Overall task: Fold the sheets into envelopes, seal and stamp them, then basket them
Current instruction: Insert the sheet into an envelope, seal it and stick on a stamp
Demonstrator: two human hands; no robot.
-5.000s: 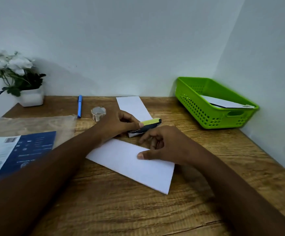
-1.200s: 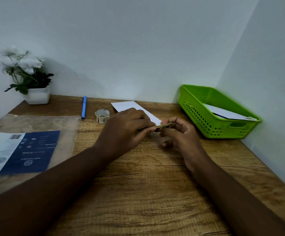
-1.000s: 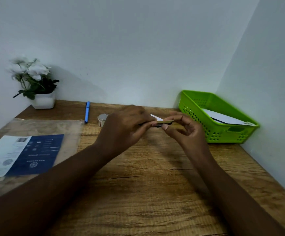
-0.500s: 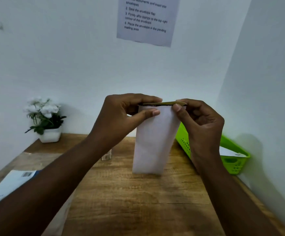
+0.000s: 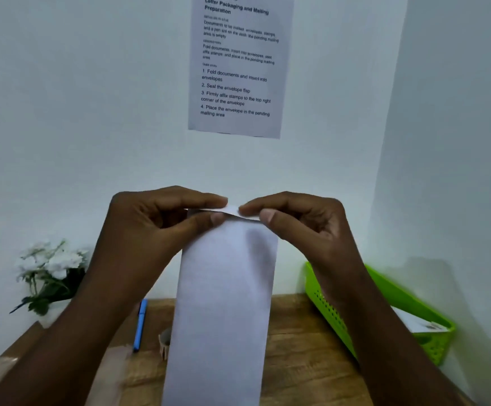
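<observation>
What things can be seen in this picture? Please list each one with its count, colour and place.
envelope: 1, white, held upright above the desk, top edge pinched by both hands
instruction sheet: 1, white with black text, on the back wall
basket: 1, green, right side of desk, white paper inside
pen: 1, blue, on desk left of the envelope
tape roll: 1, pale, partly hidden behind the envelope
flowers: 1 bunch, white, back left corner
desk: 1, brown wood
left hand: 1, pinches top edge
right hand: 1, pinches top edge
</observation>
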